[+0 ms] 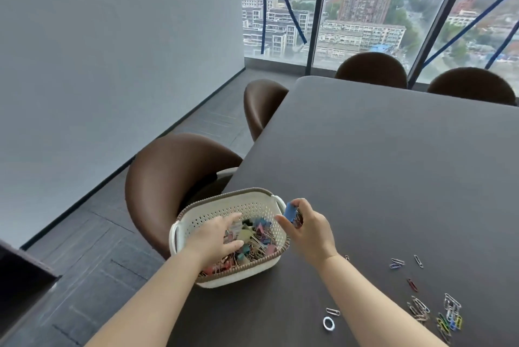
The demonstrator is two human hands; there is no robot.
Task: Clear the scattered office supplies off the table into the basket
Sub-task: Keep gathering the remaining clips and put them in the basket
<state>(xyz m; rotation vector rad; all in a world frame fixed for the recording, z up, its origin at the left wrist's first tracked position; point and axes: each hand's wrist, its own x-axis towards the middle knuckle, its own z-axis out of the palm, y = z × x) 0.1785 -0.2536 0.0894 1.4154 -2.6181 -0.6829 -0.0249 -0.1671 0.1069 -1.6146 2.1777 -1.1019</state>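
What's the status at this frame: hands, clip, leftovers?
Right hand grips blue binder clip beside basket rim. Left hand spread open inside basket. Paper clips remain on table. Nothing blocking.

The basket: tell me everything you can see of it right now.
The basket is a white, perforated oval tub that looks plastic, with a brown woven-look rim and a loop handle at each end. It sits upright at the table's left edge, partly filled with colourful binder clips. The left hand reaches inside; the right hand holds a blue binder clip at its right rim.
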